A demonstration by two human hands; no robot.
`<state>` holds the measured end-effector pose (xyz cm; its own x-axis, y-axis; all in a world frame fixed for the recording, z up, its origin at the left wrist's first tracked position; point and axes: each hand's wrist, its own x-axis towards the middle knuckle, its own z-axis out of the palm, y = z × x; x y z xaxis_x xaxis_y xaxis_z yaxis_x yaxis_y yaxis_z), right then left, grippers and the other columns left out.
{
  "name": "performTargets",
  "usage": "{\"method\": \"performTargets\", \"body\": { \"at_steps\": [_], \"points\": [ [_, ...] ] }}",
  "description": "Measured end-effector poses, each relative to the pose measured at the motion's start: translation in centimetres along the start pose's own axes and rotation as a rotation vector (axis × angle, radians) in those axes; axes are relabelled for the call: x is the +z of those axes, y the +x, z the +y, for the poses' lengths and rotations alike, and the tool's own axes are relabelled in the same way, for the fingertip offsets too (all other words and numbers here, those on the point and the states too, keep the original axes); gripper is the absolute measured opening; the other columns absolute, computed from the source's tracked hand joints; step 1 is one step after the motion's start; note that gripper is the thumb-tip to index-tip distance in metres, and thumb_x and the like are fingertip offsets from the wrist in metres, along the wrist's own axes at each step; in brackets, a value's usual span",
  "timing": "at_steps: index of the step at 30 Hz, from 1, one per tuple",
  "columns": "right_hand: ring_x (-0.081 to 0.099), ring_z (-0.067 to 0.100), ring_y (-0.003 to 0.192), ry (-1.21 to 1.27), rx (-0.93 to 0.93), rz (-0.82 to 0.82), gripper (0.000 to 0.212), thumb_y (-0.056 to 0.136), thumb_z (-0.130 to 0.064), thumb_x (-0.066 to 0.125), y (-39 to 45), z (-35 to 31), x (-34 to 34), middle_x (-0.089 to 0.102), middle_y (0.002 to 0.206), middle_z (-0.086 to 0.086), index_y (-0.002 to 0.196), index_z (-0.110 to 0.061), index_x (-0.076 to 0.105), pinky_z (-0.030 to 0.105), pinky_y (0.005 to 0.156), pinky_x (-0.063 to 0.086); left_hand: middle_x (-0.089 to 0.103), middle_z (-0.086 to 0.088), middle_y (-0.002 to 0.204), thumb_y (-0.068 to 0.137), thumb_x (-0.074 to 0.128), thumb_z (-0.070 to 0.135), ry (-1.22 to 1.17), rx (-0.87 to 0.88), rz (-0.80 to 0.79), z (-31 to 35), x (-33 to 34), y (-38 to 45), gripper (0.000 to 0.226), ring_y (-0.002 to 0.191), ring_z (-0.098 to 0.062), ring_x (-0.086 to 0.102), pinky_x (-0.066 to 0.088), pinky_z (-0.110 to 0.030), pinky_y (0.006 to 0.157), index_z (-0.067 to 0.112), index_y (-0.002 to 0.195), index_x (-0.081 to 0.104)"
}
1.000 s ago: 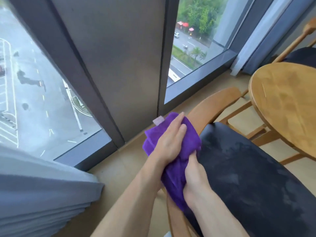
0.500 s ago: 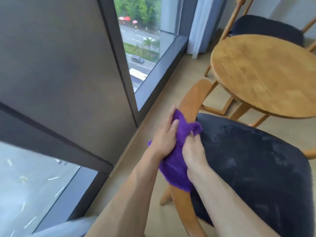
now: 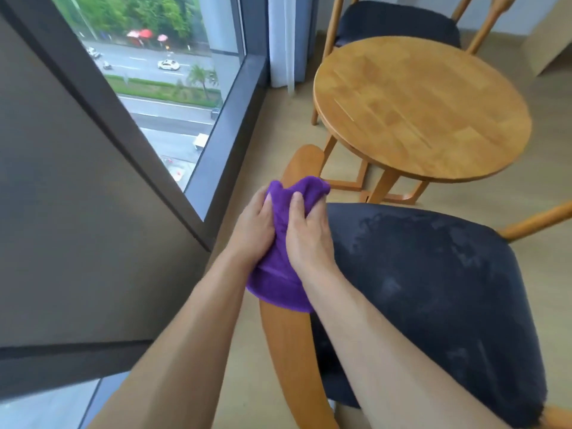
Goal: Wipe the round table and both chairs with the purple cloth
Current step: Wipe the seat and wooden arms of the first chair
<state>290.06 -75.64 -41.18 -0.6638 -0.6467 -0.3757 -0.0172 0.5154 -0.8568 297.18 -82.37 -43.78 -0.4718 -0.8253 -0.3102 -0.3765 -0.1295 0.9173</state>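
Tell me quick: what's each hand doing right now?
Left hand: grips the cloth on the chair's backrest.
Right hand: grips the same cloth.

Both forearms were bare to the frame's lower edge, with no sleeves showing. The left hand (image 3: 253, 226) and right hand (image 3: 305, 233) wore nothing; fingernails were short.

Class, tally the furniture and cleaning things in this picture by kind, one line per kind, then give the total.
Chairs: 2, near chair and far chair
Round table: 1
Purple cloth: 1, held by the left hand and right hand
Total: 4
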Motion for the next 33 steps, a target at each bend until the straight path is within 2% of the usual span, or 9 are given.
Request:
{"method": "performTargets", "body": {
  "at_steps": [5, 7, 10, 13, 16, 19, 22, 27, 33],
  "points": [
    [0.047, 0.032, 0.132, 0.008, 0.043, 0.086, 0.053, 0.103, -0.039, 0.038, 7.6, -2.0, 0.5, 0.047, 0.147, 0.014, 0.147, -0.01, 0.032, 0.036, 0.105, 0.037, 0.066, 0.01, 0.11, 0.107, 0.033, 0.03, 0.205, 0.092, 0.181, 0.5, 1.1, -2.1, 0.028, 0.107, -0.013, 0.06, 0.038, -0.026, 0.083, 0.022, 0.117, 0.059],
    [0.056, 0.031, 0.121, 0.174, 0.107, 0.085, 0.048, 0.102, -0.046, 0.039, 7.4, -0.6, 0.7, 0.059, 0.134, 0.01, 0.143, -0.022, 0.042, 0.041, 0.106, 0.042, 0.063, 0.009, 0.126, 0.106, 0.039, 0.022, 0.282, 0.237, 0.198, 2.2, 1.6, 0.4, 0.03, 0.119, -0.005, 0.054, 0.036, -0.018, 0.094, 0.021, 0.131, 0.057],
    [0.062, 0.026, 0.11, 0.41, 0.242, 0.044, 0.039, 0.104, -0.045, 0.034, 6.4, 0.3, 0.4, 0.064, 0.12, 0.0, 0.136, -0.031, 0.051, 0.044, 0.101, 0.049, 0.051, 0.003, 0.148, 0.102, 0.045, 0.009, 0.476, 0.433, -0.03, 5.6, 2.3, 7.2, 0.04, 0.14, -0.009, 0.039, 0.02, -0.007, 0.107, 0.016, 0.14, 0.056],
    [0.063, 0.02, 0.11, 0.444, 0.224, 0.039, 0.04, 0.101, -0.057, 0.034, 8.7, -0.9, -0.1, 0.063, 0.123, -0.005, 0.133, -0.04, 0.048, 0.045, 0.1, 0.051, 0.061, 0.001, 0.138, 0.104, 0.044, 0.02, 0.493, 0.303, -0.217, 6.6, 2.3, 12.0, 0.035, 0.129, -0.016, 0.052, 0.032, -0.019, 0.11, 0.022, 0.135, 0.061],
    [0.05, 0.018, 0.132, 0.189, -0.027, 0.1, 0.041, 0.105, -0.042, 0.035, 12.1, -3.4, -0.4, 0.05, 0.146, -0.005, 0.145, -0.036, 0.037, 0.039, 0.112, 0.04, 0.073, 0.0, 0.114, 0.099, 0.046, 0.042, 0.14, 0.065, -0.209, 5.3, 1.3, 12.4, 0.03, 0.107, -0.014, 0.065, 0.047, -0.042, 0.105, 0.033, 0.112, 0.071],
    [0.038, 0.015, 0.142, -0.081, -0.138, 0.105, 0.047, 0.107, -0.03, 0.034, 12.9, -3.9, -0.7, 0.041, 0.155, -0.003, 0.153, -0.021, 0.033, 0.021, 0.108, 0.028, 0.072, -0.002, 0.101, 0.104, 0.039, 0.042, 0.115, 0.011, -0.137, 4.6, 0.6, 10.4, 0.031, 0.09, -0.005, 0.067, 0.051, -0.029, 0.092, 0.045, 0.099, 0.07],
    [0.035, 0.013, 0.144, -0.045, -0.166, 0.11, 0.05, 0.107, -0.03, 0.034, 10.4, -2.4, -0.7, 0.036, 0.158, -0.005, 0.156, -0.025, 0.027, 0.019, 0.108, 0.026, 0.073, 0.008, 0.105, 0.106, 0.037, 0.043, 0.054, 0.022, -0.078, 4.4, 0.7, 7.4, 0.034, 0.103, -0.008, 0.067, 0.049, -0.032, 0.095, 0.033, 0.11, 0.07],
    [0.052, 0.019, 0.131, 0.025, 0.006, 0.051, 0.053, 0.106, -0.035, 0.036, 3.0, 0.1, -0.7, 0.052, 0.147, -0.002, 0.155, -0.043, 0.018, 0.032, 0.106, 0.041, 0.055, 0.027, 0.136, 0.105, 0.046, 0.036, 0.105, 0.079, 0.073, 2.0, 0.6, 1.2, 0.038, 0.125, 0.011, 0.049, 0.036, -0.013, 0.104, 0.041, 0.143, 0.049],
    [0.052, 0.016, 0.13, 0.062, 0.056, 0.017, 0.05, 0.105, -0.033, 0.041, -5.3, 0.4, -1.3, 0.053, 0.145, -0.009, 0.148, -0.054, 0.029, 0.031, 0.11, 0.04, 0.056, 0.013, 0.143, 0.103, 0.05, 0.019, 0.062, 0.045, 0.183, 1.8, 0.8, -7.3, 0.035, 0.131, -0.001, 0.049, 0.035, -0.014, 0.106, 0.037, 0.13, 0.062]
  ]
}}
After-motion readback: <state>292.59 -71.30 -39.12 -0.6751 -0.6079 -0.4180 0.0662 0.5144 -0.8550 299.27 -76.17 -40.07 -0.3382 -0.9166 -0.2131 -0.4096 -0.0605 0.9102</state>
